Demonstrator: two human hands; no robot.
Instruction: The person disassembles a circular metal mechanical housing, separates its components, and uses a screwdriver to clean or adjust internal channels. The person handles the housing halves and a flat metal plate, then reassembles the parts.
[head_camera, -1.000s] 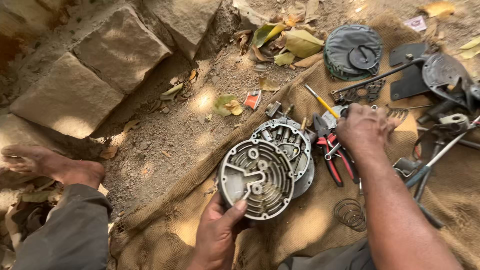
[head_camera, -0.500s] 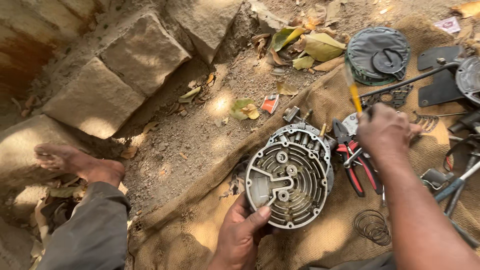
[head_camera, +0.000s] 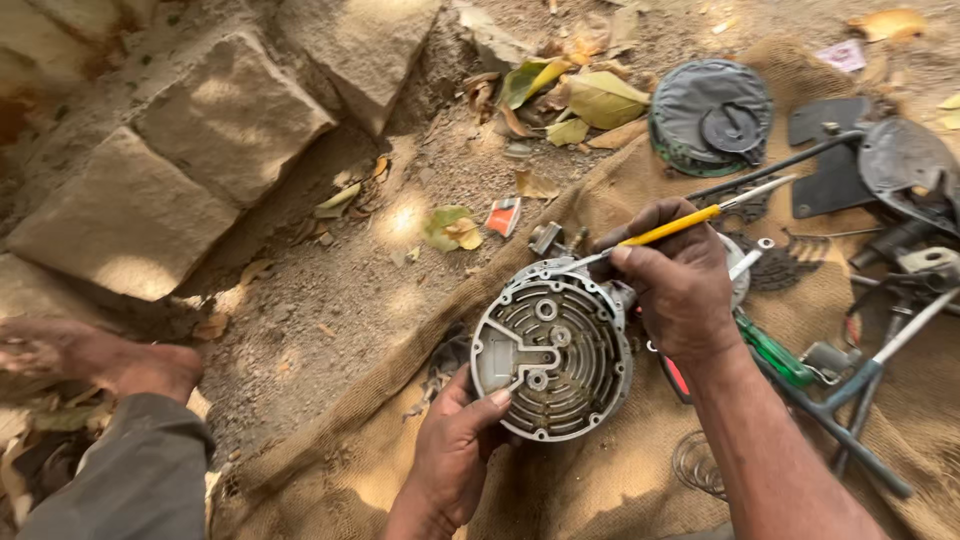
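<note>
Here the left hand (head_camera: 455, 455) gripped the round casing's (head_camera: 553, 357) near edge while the right hand (head_camera: 680, 275) clasped a yellow screwdriver (head_camera: 668, 229), tip at the far rim, probably prying; next needs steady leverage.

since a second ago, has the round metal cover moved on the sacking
Cannot tell for sure: the camera shifted too. The round metal cover, held by the left hand, now hides the second casing beside the pliers.

Stones, leaves and scattered parts on burlap

Sandstone blocks (head_camera: 200, 150) sit at ten o'clock; dry leaves (head_camera: 580, 95) at twelve — a round dark cover (head_camera: 710, 115) at one; a green-handled tool (head_camera: 775, 352) and coiled spring (head_camera: 700, 465) lie on the burlap sacking (head_camera: 600, 490) — four o'clock.
</note>
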